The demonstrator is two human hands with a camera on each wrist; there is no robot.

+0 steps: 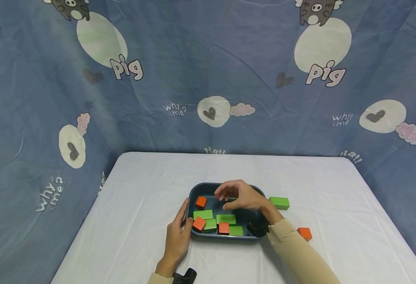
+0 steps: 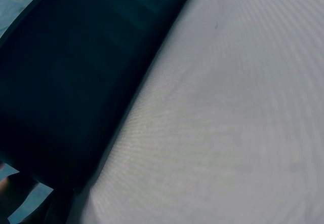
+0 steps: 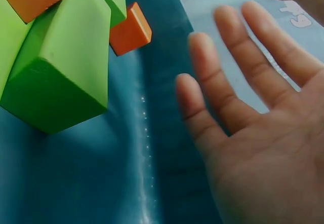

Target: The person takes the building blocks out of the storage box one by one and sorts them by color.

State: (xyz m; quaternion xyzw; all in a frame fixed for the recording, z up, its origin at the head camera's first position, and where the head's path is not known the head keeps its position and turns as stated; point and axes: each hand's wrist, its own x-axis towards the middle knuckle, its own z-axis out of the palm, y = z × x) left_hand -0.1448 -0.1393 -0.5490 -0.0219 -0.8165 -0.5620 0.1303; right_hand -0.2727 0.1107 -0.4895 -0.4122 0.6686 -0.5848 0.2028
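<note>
A dark blue tray (image 1: pixel 222 237) holds several green blocks (image 1: pixel 225 219) and orange blocks (image 1: pixel 201 202), mostly gathered in its left and near parts. At its left end, my left hand (image 1: pixel 177 240) steadies it, the fingers stretched along the outside and the thumb by the rim. My right hand (image 1: pixel 243 196) hovers over the tray's far right part with nothing in its grasp. The right wrist view shows the spread fingers of this hand (image 3: pixel 263 117) apart from the nearby green block (image 3: pixel 66 67). In the left wrist view, the tray's wall (image 2: pixel 76 82) fills the left side and the fingers are dark.
Right of the tray, a green block (image 1: pixel 280 203) lies on the white-covered table (image 1: pixel 140 189). An orange block (image 1: pixel 304 233) sits nearer, partly hidden by the right sleeve (image 1: pixel 300 252). A blue printed curtain (image 1: pixel 208 71) hangs behind the table.
</note>
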